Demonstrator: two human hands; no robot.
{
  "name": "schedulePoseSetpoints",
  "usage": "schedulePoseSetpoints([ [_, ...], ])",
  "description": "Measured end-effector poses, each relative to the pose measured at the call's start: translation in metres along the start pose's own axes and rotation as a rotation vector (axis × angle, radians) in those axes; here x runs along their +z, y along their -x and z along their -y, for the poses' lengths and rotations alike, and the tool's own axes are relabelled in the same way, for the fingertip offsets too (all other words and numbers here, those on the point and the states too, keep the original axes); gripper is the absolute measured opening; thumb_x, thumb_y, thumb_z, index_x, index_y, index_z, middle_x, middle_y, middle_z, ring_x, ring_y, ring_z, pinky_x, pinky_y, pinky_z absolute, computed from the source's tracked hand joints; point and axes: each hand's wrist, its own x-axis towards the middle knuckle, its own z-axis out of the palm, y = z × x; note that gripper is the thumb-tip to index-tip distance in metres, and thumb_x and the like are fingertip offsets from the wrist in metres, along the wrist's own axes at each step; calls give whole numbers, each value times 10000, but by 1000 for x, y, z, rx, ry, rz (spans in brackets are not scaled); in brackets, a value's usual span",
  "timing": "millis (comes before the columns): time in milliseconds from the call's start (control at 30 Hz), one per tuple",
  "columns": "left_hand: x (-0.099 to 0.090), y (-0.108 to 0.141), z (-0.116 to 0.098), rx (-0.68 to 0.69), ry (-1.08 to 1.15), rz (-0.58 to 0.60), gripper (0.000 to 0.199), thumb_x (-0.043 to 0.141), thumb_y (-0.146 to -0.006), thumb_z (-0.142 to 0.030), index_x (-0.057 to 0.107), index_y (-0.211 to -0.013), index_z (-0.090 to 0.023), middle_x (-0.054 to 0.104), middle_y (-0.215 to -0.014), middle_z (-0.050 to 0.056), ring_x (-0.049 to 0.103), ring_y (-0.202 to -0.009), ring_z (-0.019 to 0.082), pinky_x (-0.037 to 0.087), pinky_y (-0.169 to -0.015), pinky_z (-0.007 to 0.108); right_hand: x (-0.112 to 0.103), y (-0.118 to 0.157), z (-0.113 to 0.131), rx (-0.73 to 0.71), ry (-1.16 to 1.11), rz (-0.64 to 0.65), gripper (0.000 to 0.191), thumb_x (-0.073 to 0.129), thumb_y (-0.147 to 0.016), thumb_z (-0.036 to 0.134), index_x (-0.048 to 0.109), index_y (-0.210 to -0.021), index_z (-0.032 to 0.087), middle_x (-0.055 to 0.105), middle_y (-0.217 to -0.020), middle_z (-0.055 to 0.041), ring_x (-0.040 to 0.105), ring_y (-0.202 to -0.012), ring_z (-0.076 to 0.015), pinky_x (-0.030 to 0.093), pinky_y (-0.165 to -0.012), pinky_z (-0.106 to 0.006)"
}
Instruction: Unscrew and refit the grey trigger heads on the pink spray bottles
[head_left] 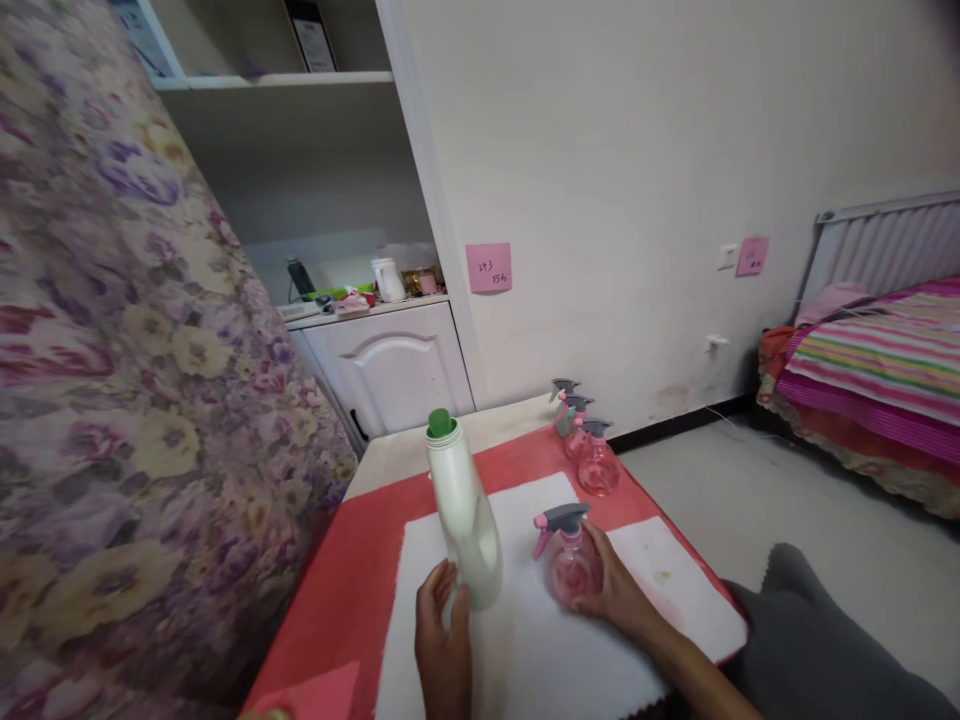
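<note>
A pale green-white jug-type bottle [466,520] with a moulded handle stands on the white sheet, its threaded neck uncovered. Behind that neck shows a green cap [440,422]; where it rests is hidden. My left hand [442,635] is beside the bottle's lower left side, thumb apart from the fingers and nothing between them; whether it touches the bottle I cannot tell. To the right, my right hand [611,590] grips a clear pink spray bottle [571,570] with a grey and pink trigger head, holding it upright by its round body.
Several more spray bottles [598,468] stand in a row at the table's right back edge. White sheets lie on a red cover [352,560]. A floral curtain [127,400] hangs at left. Behind are a white cabinet [397,360] and wall; a bed [877,360] stands right.
</note>
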Motion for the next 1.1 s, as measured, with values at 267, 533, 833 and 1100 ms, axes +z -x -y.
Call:
schedulePoseSetpoints([
  [267,36,61,19,141,-55,219,326,577,-797,-464,677,-961,-200,711,-989,104,649,-966,288,508,-899,434,-2,-1,10,-14,-77,23,882,797,-510,225,428,-1310,260,569,-1308,-77,514,-1244,-320,389,-1056,-484],
  [533,82,84,2,185,-109,301,576,503,-824,-324,430,-1366,-147,424,-1477,150,352,-1389,275,234,-1182,441,22,26,19,-30,242,-230,716,697,-564,178,430,-1225,250,538,-1211,-73,529,-1168,-289,416,-1027,-418],
  [833,89,84,1,232,-135,259,553,471,-856,-302,412,-1371,-111,410,-1471,177,349,-1389,273,245,-1177,439,28,45,12,-39,278,-210,521,623,-742,266,428,-1225,236,535,-1201,-106,533,-1147,-292,458,-991,-435],
  [1100,80,73,-20,116,-114,356,578,544,-837,-377,458,-1354,-133,448,-1469,168,382,-1379,286,250,-1175,458,7,29,30,-103,100,57,769,789,-577,234,468,-1275,260,571,-1284,-90,540,-1209,-314,428,-1041,-448],
])
